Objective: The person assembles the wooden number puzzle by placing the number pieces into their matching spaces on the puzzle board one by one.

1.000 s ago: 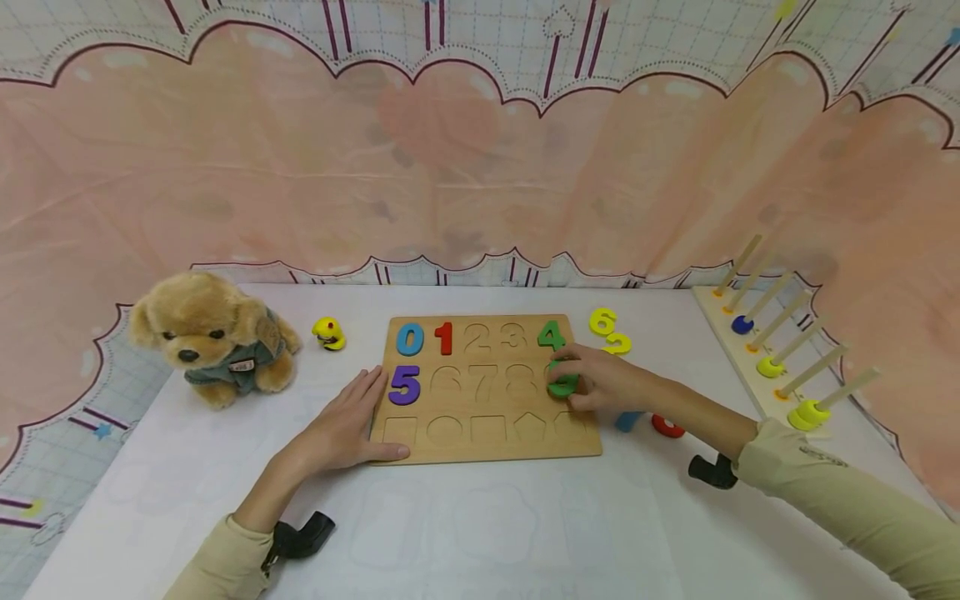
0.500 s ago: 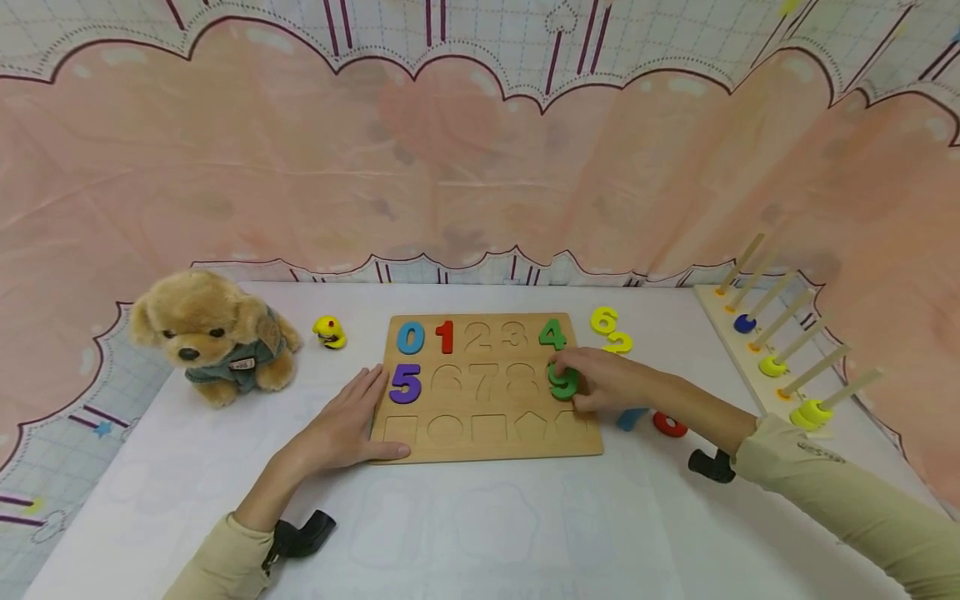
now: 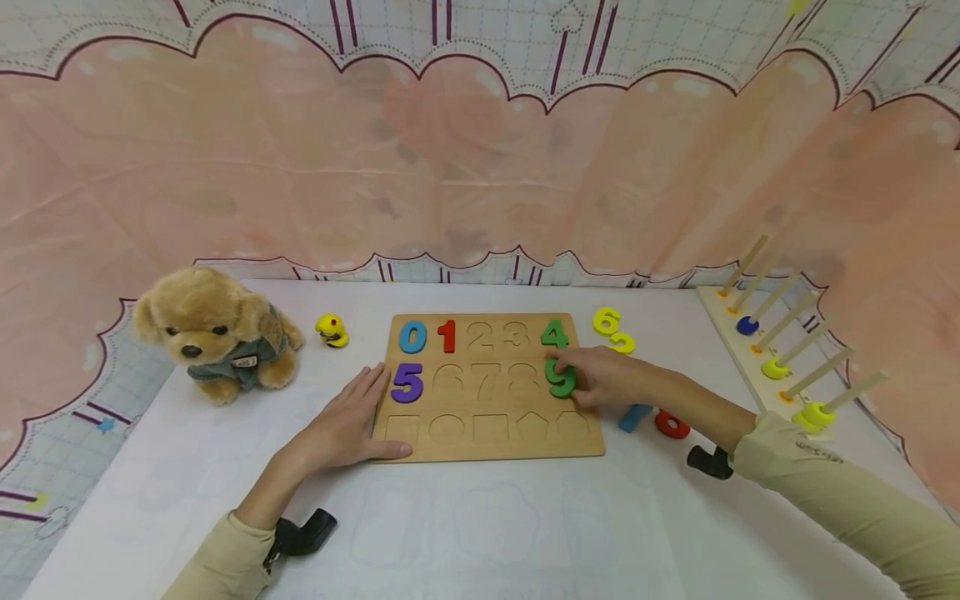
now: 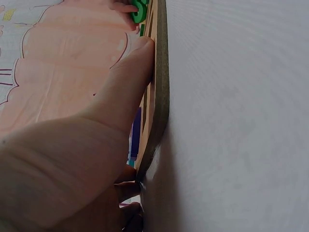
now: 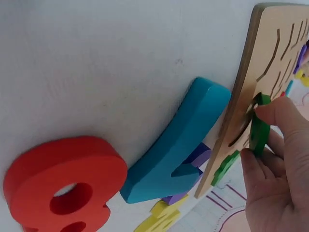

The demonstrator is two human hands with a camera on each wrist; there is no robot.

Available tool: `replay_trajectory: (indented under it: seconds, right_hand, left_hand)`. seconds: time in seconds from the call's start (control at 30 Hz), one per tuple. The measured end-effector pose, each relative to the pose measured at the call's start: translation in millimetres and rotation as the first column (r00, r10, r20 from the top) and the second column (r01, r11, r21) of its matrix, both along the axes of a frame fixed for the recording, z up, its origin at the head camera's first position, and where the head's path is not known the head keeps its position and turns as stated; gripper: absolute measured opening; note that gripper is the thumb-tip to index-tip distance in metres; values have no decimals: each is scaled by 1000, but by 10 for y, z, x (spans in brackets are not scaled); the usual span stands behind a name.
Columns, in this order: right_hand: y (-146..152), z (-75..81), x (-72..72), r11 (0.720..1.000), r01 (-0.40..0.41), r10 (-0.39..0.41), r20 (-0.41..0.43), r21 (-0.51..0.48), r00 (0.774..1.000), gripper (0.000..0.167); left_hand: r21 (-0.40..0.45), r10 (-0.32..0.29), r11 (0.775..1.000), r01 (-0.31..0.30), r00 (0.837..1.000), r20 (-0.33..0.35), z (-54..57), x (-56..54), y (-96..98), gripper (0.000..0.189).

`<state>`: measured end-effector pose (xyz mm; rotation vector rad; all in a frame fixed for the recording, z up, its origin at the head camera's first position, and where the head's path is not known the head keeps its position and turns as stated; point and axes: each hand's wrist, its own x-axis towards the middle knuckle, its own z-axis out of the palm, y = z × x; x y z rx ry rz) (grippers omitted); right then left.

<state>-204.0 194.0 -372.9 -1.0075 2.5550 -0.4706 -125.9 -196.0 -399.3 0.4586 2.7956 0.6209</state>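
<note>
In the head view my left hand (image 3: 341,425) rests at the left edge of the wooden number board (image 3: 465,446). Its fingers lie straight along that edge, and the thumb (image 4: 128,72) presses on the front left corner. My right hand (image 3: 607,375) pinches a green number 9 (image 3: 562,387) at the right end of the middle row. The right wrist view has this green 9 (image 5: 261,128) standing up from the board, between thumb and fingers. A blue 0 (image 3: 403,337), red 1 (image 3: 447,337), green 4 (image 3: 554,335) and purple 5 (image 3: 407,383) sit in their recesses.
Right of the board lie a yellow 6 (image 3: 606,322), another yellow number (image 3: 624,342), a blue 7 (image 5: 193,125) and a red 8 (image 5: 111,164). A pegged rack (image 3: 780,358) stands far right. A plush dog (image 3: 213,333) and small yellow toy (image 3: 332,331) are at left.
The right fingers have drawn back a little to the right side of the green 9, so more of it shows. The left hand has stayed in place on the board.
</note>
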Motion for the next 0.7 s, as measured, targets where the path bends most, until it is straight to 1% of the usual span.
replay_trajectory:
  seconds: [0.13, 0.27, 0.37, 0.47, 0.6, 0.7]
  right_hand:
    - [11, 1, -8, 1000, -29, 30, -38, 9, 999, 30]
    - [23, 0, -11, 999, -45, 45, -40, -4, 998, 29]
    - [30, -1, -13, 999, -37, 37, -22, -12, 999, 30]
    - [44, -9, -14, 999, -37, 37, -34, 8, 999, 31]
    - [72, -13, -4, 998, -48, 52, -81, 43, 995, 34]
    - [93, 1, 17, 997, -54, 59, -104, 49, 993, 36]
  left_hand:
    - [1, -1, 1000, 1, 1000, -4, 0, 0, 3, 117]
    - [1, -3, 1000, 3, 1000, -8, 6, -2, 5, 117]
    - [1, -3, 1000, 3, 1000, -5, 12, -2, 8, 117]
    - [-1, -2, 1000, 2, 1000, 0, 15, -3, 10, 117]
    - [-1, 1, 1000, -1, 1000, 5, 16, -5, 8, 117]
    - [-1, 3, 1000, -3, 1000, 10, 1, -5, 2, 117]
